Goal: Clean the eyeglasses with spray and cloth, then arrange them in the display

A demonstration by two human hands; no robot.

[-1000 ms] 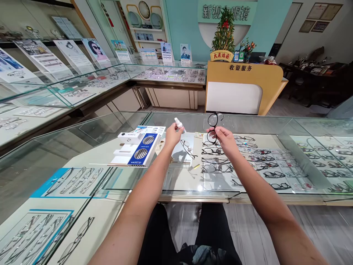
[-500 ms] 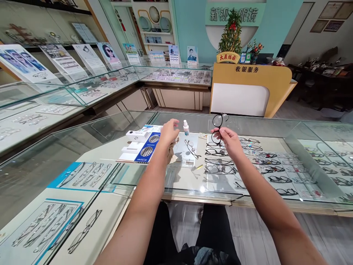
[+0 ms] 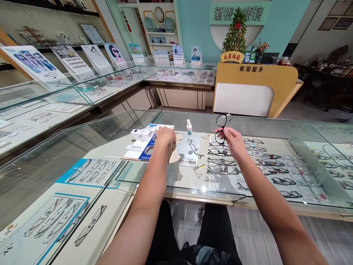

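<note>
Holding black round-framed eyeglasses [image 3: 221, 120] on end in right hand [image 3: 234, 140], right of white plastic bottle [image 3: 189, 127]; seemingly reaching for crumpled beige cloth [image 3: 174, 156], left of bottle, with left hand [image 3: 164, 136], cannot tell if grasping. Next, probably needing secure pinch.

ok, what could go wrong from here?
1. The right hand holds the black-framed glasses only by the fingers, above the glass counter; a slip might drop them.
2. Its fingertips sit close to the lenses, so they may smudge.
3. The white bottle stands upright near the left hand; a sideways sweep could tip it.
</note>
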